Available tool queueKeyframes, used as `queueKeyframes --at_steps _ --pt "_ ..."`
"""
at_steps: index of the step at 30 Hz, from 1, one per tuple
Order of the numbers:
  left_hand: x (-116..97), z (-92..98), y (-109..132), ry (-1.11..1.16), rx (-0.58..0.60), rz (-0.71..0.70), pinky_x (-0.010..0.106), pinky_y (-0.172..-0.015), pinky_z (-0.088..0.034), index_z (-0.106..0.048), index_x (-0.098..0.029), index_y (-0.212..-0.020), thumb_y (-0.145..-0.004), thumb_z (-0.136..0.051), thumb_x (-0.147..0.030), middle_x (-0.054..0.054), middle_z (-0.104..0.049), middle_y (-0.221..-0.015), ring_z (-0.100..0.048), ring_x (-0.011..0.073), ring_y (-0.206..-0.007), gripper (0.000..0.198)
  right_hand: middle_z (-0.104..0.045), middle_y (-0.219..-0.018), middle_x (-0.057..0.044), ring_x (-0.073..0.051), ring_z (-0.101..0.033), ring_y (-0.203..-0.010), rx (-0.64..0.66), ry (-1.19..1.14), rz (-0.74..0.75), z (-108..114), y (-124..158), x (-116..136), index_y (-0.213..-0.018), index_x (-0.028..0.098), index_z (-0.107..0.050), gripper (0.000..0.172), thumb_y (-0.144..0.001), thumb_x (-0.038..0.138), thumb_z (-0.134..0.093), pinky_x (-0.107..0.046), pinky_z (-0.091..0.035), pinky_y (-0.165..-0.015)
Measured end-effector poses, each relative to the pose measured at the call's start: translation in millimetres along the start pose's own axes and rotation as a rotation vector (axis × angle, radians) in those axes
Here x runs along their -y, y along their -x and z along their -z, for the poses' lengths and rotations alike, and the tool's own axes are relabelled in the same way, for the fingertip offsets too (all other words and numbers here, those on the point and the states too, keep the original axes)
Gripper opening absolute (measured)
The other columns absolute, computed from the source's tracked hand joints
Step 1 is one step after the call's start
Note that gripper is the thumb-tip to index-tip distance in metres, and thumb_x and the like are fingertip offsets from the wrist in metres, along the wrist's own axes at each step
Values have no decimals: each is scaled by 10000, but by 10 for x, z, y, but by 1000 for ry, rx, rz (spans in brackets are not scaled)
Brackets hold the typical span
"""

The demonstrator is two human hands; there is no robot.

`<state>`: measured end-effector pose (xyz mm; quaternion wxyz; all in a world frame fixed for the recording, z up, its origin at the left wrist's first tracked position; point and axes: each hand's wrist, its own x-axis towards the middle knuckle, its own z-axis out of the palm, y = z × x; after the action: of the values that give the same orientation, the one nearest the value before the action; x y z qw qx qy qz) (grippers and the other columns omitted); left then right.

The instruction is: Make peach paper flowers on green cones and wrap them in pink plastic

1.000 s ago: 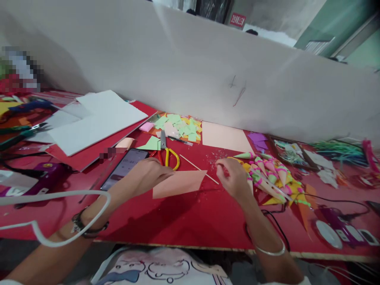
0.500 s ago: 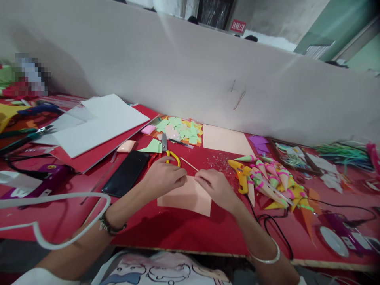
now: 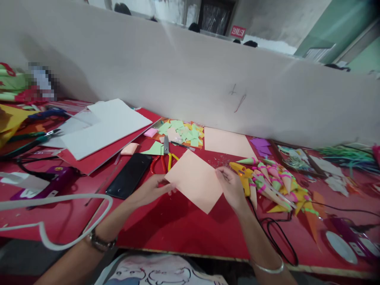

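Both of my hands hold a peach paper square [image 3: 195, 180] tilted up above the red table [image 3: 184, 229]. My left hand [image 3: 152, 189] pinches its left corner. My right hand [image 3: 233, 186] grips its right corner, and a thin wooden stick seems to lie in those fingers. Just right of my right hand lies a yellow glue gun [image 3: 244, 177] beside a heap of colourful paper cones [image 3: 273, 182].
Yellow-handled scissors [image 3: 166, 153] and a black phone [image 3: 130, 175] lie left of the paper. Green paper scraps [image 3: 181, 131] and another peach sheet [image 3: 227, 141] sit by the white partition [image 3: 192, 75]. White boards [image 3: 101, 126] lie at left, and a black cable [image 3: 276, 237] at right.
The peach paper lay flat on the table under both hands; now it is lifted and tilted up, held by its left and right corners. The view has shifted slightly.
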<state>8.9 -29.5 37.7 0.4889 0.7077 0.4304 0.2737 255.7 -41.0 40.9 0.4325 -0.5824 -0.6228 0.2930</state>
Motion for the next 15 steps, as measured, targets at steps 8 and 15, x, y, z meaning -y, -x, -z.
queueKeyframes --at_steps 8,15 --pt "-149 -108 29 -98 -169 -166 257 -719 -428 -617 -137 -674 -812 -445 -312 51 -622 -827 -559 179 -808 281 -515 -932 -61 -180 -501 -832 67 265 316 -253 187 326 -952 198 -463 248 -739 293 -547 -316 -430 -748" --pt "-85 -217 40 -10 -227 -159 316 -781 -439 -638 -159 -781 -735 -526 -408 102 -594 -1001 -498 258 -1017 277 -474 -832 1 -137 -483 -758 185 -49 230 -539 299 520 -842 204 -416 285 -650 271 -614 -269 -426 -675"
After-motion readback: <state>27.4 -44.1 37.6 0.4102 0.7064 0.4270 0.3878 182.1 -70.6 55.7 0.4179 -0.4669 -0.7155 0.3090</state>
